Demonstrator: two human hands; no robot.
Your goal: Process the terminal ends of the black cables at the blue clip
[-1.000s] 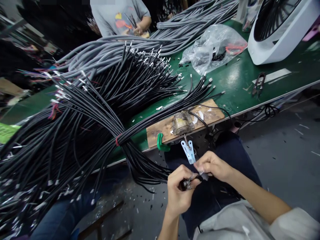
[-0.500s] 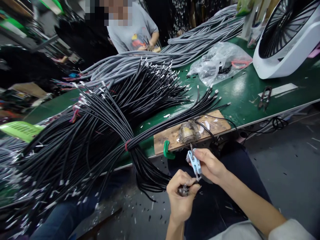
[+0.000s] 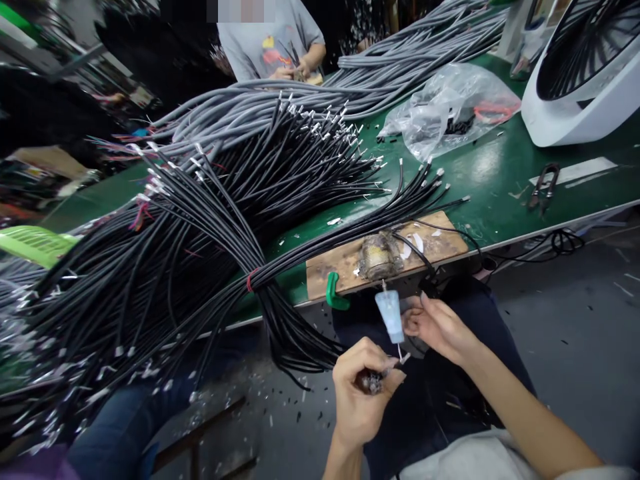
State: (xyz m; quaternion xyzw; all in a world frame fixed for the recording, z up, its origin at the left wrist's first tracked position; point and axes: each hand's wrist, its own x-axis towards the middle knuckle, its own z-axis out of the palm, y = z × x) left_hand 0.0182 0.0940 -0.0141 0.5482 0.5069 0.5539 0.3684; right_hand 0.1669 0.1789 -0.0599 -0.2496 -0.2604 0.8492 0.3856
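Note:
My left hand (image 3: 361,393) is closed around a bundle of black cables (image 3: 300,340), whose stripped ends show in the fist. From between its thumb and forefinger, a thin white wire end (image 3: 401,353) runs up to a light blue clip (image 3: 389,315). That clip, its outline smeared, hangs on the shaft of a small motor (image 3: 379,257) fixed to a wooden board (image 3: 327,270). Just right of the clip is my right hand (image 3: 440,327), with fingers apart and nothing seen in it. A red tie (image 3: 251,280) binds the cables further up.
A large heap of black cables (image 3: 210,247) covers the left of the green table (image 3: 485,220), with grey cables (image 3: 240,117) behind. A green clamp (image 3: 335,291) grips the table edge. Thread snips (image 3: 545,189), a plastic bag (image 3: 440,113) and a white fan (image 3: 555,113) are rightward. Another person (image 3: 273,50) works opposite.
My right hand has let go of the blue clip and moved right. The clip now looks wider and smeared, as if turning. My left hand keeps its hold on the cables.

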